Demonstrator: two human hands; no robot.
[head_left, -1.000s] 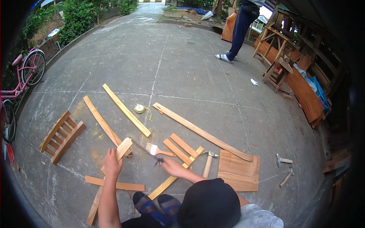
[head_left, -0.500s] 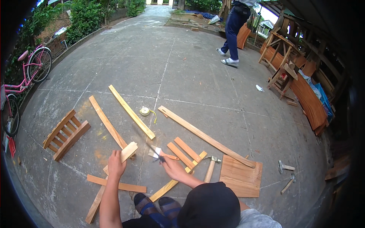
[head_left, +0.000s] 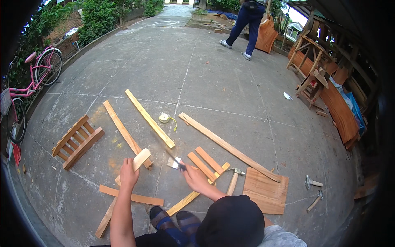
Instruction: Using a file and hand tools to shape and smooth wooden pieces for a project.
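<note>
My left hand (head_left: 128, 175) presses on the upper part of a pale wooden slat (head_left: 141, 158) that lies slanted on the concrete. It crosses a shorter orange slat (head_left: 135, 198). My right hand (head_left: 194, 178) grips a small paintbrush (head_left: 174, 163), whose pale bristles hover just right of the slat's top end. Two short orange slats (head_left: 205, 161) lie right beside this hand.
A hammer (head_left: 233, 180), a square board (head_left: 266, 190) and a long plank (head_left: 228, 146) lie to the right. Two more hammers (head_left: 312, 190) lie further right. Other planks (head_left: 149, 117), a tape roll (head_left: 164, 118), a slatted frame (head_left: 77, 140), a pink bicycle (head_left: 39, 74), wooden furniture (head_left: 314, 78) and a walking person (head_left: 246, 20) surround me.
The brush has shifted a little to the right of the slat's end. My left hand stays on the slat. The person at the back has walked on.
</note>
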